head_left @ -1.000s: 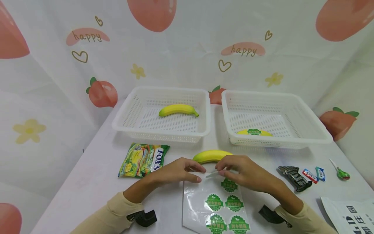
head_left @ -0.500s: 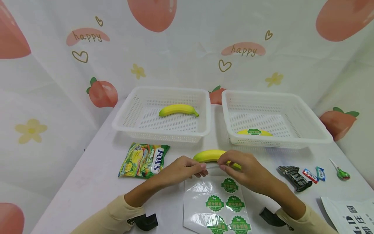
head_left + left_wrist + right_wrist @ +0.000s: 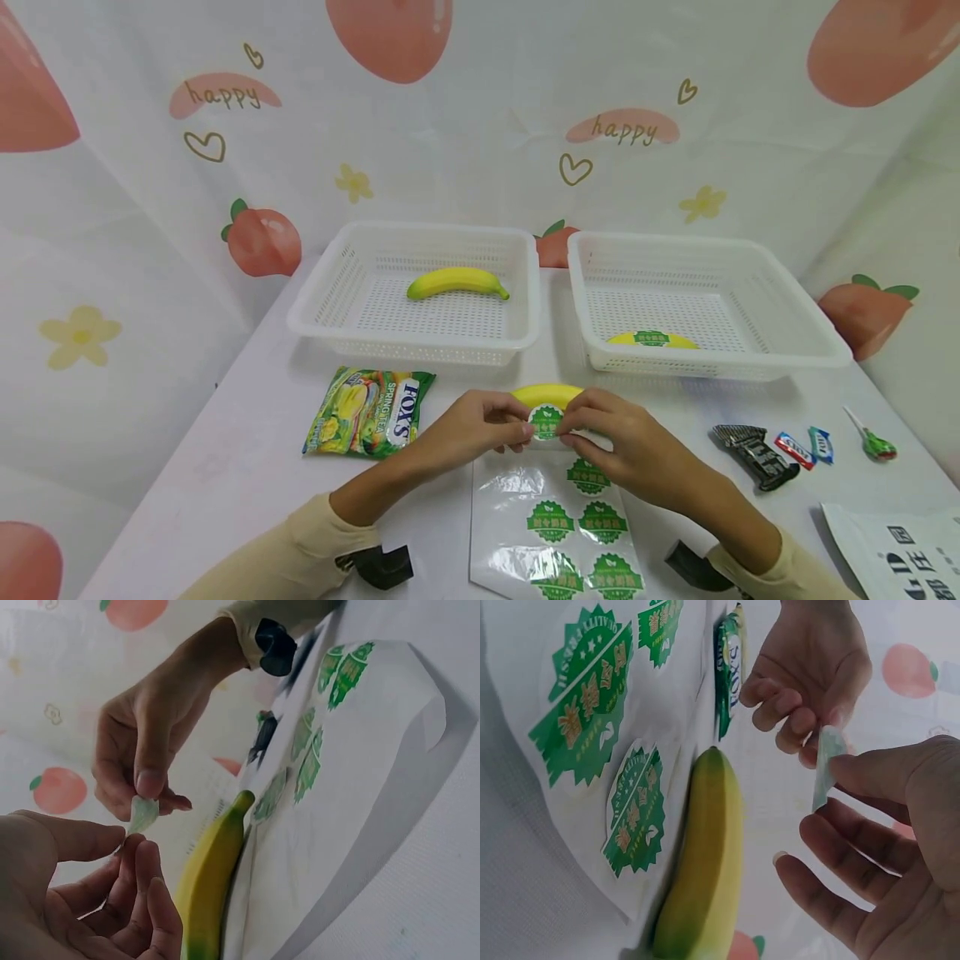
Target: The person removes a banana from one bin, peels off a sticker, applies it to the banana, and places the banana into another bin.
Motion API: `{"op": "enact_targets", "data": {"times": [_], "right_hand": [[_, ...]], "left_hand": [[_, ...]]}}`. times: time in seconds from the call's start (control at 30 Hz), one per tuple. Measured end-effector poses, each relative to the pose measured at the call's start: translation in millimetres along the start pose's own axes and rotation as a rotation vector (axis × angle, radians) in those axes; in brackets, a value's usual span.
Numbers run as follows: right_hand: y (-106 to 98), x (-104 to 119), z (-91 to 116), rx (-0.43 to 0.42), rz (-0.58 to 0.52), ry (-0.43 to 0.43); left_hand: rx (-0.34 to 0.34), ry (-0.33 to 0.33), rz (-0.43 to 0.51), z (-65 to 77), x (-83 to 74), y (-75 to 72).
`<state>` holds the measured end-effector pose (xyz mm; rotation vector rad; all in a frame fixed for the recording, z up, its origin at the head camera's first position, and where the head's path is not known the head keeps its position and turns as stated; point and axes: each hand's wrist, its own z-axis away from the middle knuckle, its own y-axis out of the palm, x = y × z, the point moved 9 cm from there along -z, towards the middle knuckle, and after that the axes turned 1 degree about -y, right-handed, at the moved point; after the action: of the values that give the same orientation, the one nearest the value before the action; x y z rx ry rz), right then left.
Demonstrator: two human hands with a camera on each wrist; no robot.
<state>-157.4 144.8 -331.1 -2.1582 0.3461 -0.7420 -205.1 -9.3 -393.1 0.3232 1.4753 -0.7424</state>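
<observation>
A round green-and-white sticker [image 3: 545,422] is held up between both hands, its printed face toward the head camera. My left hand [image 3: 489,422] pinches its left edge between thumb and fingers. On the opposite edge my right hand [image 3: 632,442] pinches it too. Seen edge-on in the right wrist view, the sticker [image 3: 826,766] bends slightly. Behind the hands a yellow banana [image 3: 546,395] lies on the table, partly hidden by them. Below the hands is the sticker sheet [image 3: 498,533], with several green stickers on it.
Two white baskets stand at the back: the left basket [image 3: 420,342] holds a banana [image 3: 457,283], the right basket [image 3: 720,363] a stickered banana [image 3: 652,340]. A Fox's candy bag [image 3: 367,412] lies left; a black packet [image 3: 757,457], small candies, a lollipop [image 3: 877,446] and a white bag [image 3: 896,550] lie right.
The sticker has turned from edge-on in the right hand to face the head camera. My left hand has come up to its left edge and now pinches it as well.
</observation>
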Motion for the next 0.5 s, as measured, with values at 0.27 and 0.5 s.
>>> {"op": "enact_targets", "data": {"times": [0.27,0.5], "right_hand": [[-1.8,-16.0,0.2,-0.005,-0.054,0.108],[-9.5,-38.6,-2.1,-0.064,-0.021,0.283]], "left_hand": [[-0.081,-0.003,-0.062,-6.0,3.4,-4.6],[-0.125,0.040,-0.126,-11.6,-3.5,-6.8]]}}
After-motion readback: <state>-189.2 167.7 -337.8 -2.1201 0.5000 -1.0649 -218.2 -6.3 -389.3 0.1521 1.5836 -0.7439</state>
